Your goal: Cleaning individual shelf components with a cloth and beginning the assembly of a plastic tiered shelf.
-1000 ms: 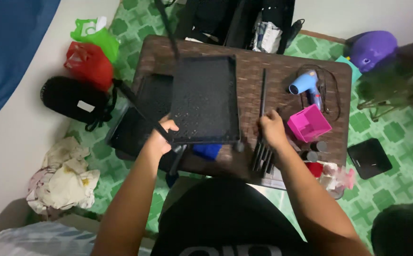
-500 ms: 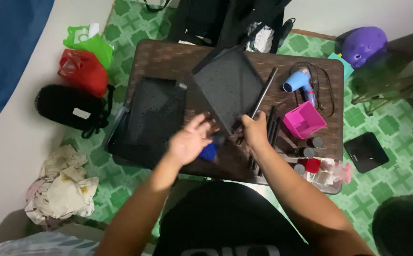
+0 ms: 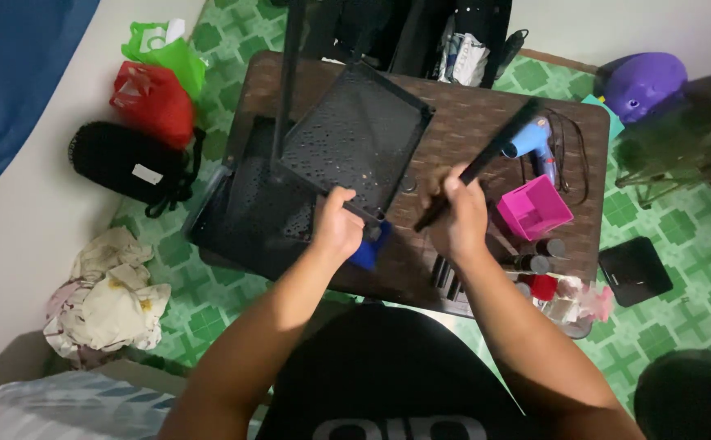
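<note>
- The black perforated metal shelf tray (image 3: pixel 354 140), rectangular with a raised rim, is held tilted above the middle of the desk (image 3: pixel 453 122). Its near corner is gripped by the left hand (image 3: pixel 337 224), and its far edge rises toward the desk's back edge. A thin black pole (image 3: pixel 286 81) stands up from its left side.
- The slim black metal rod (image 3: pixel 479 163) is clasped in the right hand (image 3: pixel 457 218). It slants up and to the right, over the desk's right half, just beside the tray's near corner.
</note>
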